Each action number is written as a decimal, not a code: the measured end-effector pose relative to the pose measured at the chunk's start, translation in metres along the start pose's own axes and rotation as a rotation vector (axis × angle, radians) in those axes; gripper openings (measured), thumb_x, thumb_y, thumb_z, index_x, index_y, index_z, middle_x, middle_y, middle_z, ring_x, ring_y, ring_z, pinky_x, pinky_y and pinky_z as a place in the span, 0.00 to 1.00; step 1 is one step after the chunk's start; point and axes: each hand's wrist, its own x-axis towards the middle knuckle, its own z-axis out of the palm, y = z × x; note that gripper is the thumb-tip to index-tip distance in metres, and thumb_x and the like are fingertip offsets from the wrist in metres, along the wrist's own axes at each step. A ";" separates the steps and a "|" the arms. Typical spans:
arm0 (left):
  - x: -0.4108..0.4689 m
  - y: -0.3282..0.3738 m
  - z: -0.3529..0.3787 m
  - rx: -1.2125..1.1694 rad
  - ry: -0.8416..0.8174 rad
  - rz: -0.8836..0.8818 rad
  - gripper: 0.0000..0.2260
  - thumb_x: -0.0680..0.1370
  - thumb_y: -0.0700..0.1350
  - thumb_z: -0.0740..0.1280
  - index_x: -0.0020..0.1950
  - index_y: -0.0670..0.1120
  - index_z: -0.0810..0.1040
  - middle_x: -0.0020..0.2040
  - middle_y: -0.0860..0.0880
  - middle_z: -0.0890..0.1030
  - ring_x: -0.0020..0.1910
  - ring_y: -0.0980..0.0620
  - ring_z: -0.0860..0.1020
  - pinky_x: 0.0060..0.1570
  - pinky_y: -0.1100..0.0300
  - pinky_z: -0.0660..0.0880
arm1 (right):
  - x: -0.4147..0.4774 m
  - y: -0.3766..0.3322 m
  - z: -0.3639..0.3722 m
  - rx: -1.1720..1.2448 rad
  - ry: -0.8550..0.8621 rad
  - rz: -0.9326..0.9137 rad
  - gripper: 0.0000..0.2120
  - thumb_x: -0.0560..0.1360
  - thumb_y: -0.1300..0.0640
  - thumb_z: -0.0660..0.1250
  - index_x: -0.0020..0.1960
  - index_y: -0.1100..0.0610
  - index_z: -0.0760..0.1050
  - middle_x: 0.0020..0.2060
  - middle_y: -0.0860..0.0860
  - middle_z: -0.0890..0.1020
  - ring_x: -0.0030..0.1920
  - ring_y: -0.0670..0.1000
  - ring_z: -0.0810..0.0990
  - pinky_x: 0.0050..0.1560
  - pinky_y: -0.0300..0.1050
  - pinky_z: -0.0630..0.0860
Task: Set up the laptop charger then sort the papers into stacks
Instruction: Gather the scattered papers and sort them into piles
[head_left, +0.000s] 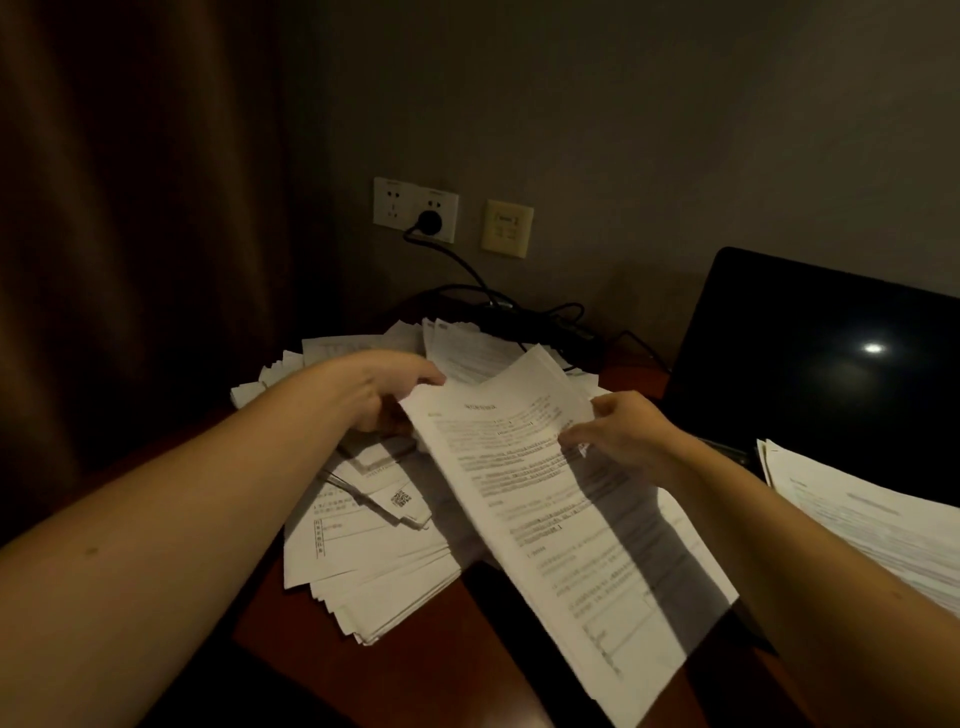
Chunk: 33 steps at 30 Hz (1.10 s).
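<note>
Curtain (130, 234) hangs past the bench's left edge. Loose heap (374, 551) of papers covers the left part of the bench (395, 670), from the far-left corner toward the near edge. Its sheets are skewed and overlapping, so it looks unsorted.

Left hand (387, 392) reaches over the heap and grips the far-left corner of a sheaf (561, 499), thumb on top, fingers curled beneath.

On the wall behind the far edge is a socket (415, 210) with a black plug (430, 222) seated in it. The cable (467, 265) drops to the far edge and runs toward the laptop. Charger step judged done, though the laptop-end connection is not visible.

The sheaf is raised off the bench and tilted, its near end reaching toward the near edge. It is likely held at two points so the pages stay together and the heading can be read. Right hand (628, 431) pinches the sheaf's right edge. Hands are apart, both clamped on the sheaf.

Laptop (821, 374) stands open at the far-right corner, screen dark. A stack (872, 525) lies at the right edge in front of it, edges fairly squared; probably a sorted pile.

Judgement: sorting in progress, most of the heap undone.
</note>
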 end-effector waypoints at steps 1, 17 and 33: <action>-0.001 -0.001 -0.001 0.005 -0.010 -0.014 0.07 0.81 0.43 0.67 0.54 0.41 0.78 0.51 0.42 0.85 0.51 0.43 0.83 0.53 0.49 0.80 | -0.001 0.000 -0.002 0.020 -0.008 0.006 0.10 0.71 0.57 0.78 0.51 0.57 0.82 0.47 0.53 0.84 0.43 0.53 0.86 0.36 0.42 0.80; -0.033 -0.045 -0.046 -0.336 0.053 0.075 0.10 0.83 0.41 0.62 0.63 0.41 0.73 0.57 0.36 0.82 0.54 0.36 0.82 0.51 0.42 0.79 | -0.032 -0.011 -0.005 -0.001 0.047 0.005 0.14 0.74 0.55 0.77 0.50 0.64 0.79 0.46 0.58 0.85 0.45 0.56 0.85 0.46 0.52 0.85; -0.118 -0.016 -0.009 0.752 -0.285 0.167 0.18 0.80 0.58 0.64 0.44 0.45 0.83 0.33 0.50 0.80 0.28 0.55 0.74 0.29 0.64 0.67 | -0.091 0.070 -0.049 0.300 0.342 0.020 0.05 0.80 0.59 0.69 0.54 0.59 0.77 0.44 0.55 0.84 0.42 0.56 0.84 0.38 0.47 0.79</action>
